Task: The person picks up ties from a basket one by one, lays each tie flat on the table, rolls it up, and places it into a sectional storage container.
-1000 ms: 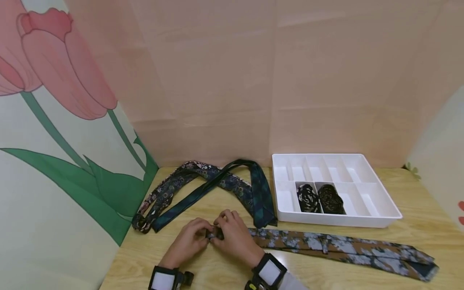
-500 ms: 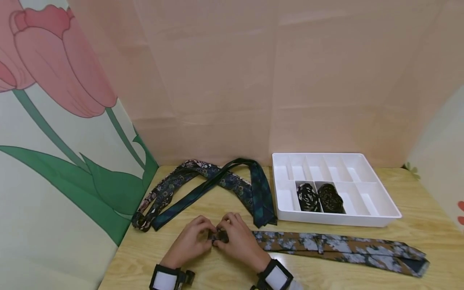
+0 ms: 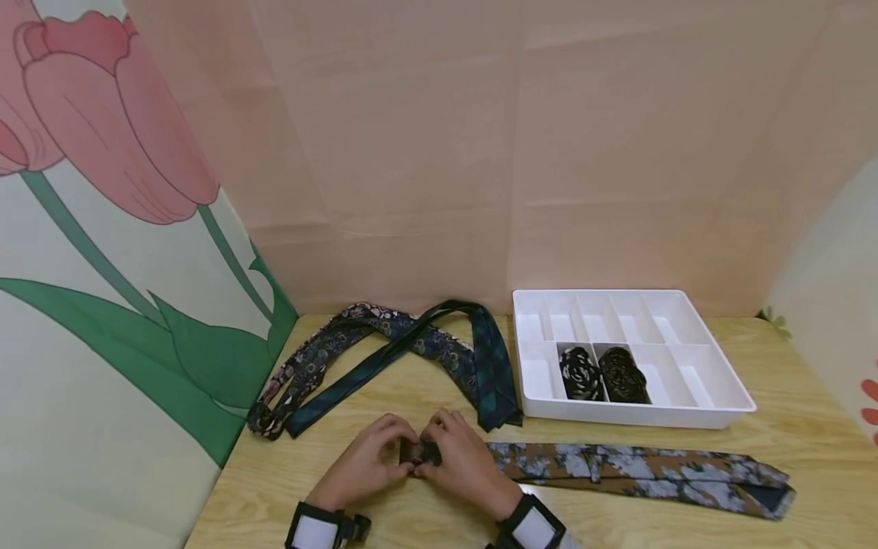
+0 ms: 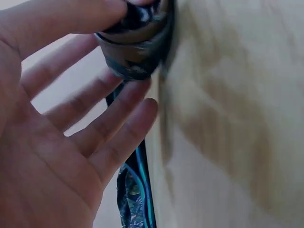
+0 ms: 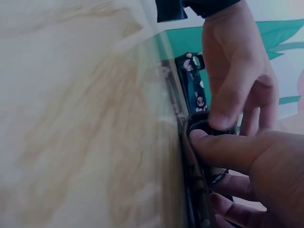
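A brown necktie [image 3: 638, 473] with pale blue-grey flowers lies stretched flat on the table, its far end rolled into a small coil [image 4: 135, 52]. My left hand [image 3: 366, 465] holds the left side of that coil between thumb and fingers, its lower fingers spread in the left wrist view. On the other side my right hand [image 3: 463, 465] pinches the coil, thumb and fingertips against it in the right wrist view. In the head view, the hands partly cover the coil. Behind them lie a dark floral necktie [image 3: 329, 343] and a dark green checked necktie [image 3: 495, 374], crossing each other.
A white divided tray [image 3: 638, 414] stands at the back right. Two of its front compartments hold a black-and-white rolled necktie [image 3: 581, 374] and a dark rolled necktie [image 3: 623, 375]. A tulip-patterned panel [image 3: 103, 229] borders the left side of the wooden table [image 3: 240, 511].
Both hands have shifted slightly to the right with the coil. The flat necktie's wide end has slid a little leftward. The tray and the two crossed neckties stay put.
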The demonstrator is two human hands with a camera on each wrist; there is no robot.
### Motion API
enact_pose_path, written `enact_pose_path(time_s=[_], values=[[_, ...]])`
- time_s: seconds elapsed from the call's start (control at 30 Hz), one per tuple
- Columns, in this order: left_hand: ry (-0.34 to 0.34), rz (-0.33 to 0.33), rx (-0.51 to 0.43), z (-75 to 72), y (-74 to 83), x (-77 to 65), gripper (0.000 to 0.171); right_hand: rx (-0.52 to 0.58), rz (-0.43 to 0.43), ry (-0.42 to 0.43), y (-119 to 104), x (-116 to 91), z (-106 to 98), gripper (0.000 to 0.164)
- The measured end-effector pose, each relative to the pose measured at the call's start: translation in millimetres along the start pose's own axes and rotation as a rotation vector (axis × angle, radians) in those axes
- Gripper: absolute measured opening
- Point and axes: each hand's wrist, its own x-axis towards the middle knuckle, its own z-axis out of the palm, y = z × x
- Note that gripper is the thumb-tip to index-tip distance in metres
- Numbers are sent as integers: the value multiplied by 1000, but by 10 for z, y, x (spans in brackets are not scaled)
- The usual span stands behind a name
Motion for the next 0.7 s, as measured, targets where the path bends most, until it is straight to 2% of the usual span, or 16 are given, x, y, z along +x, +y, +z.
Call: enact_pose_path(time_s=[0.1, 0.33, 0.6, 0.7], values=[[-27, -12, -3, 15, -4, 6, 29, -21, -7, -2, 12, -9, -4, 41], [-20, -9, 15, 8, 30, 2, 27, -47, -6, 22, 12, -41, -36, 38], [-33, 1, 8, 6, 26, -10, 24, -54, -29, -10, 18, -59, -28, 41], [-61, -11, -2, 16, 18, -18, 29, -74, -22, -27, 19, -72, -68, 39]])
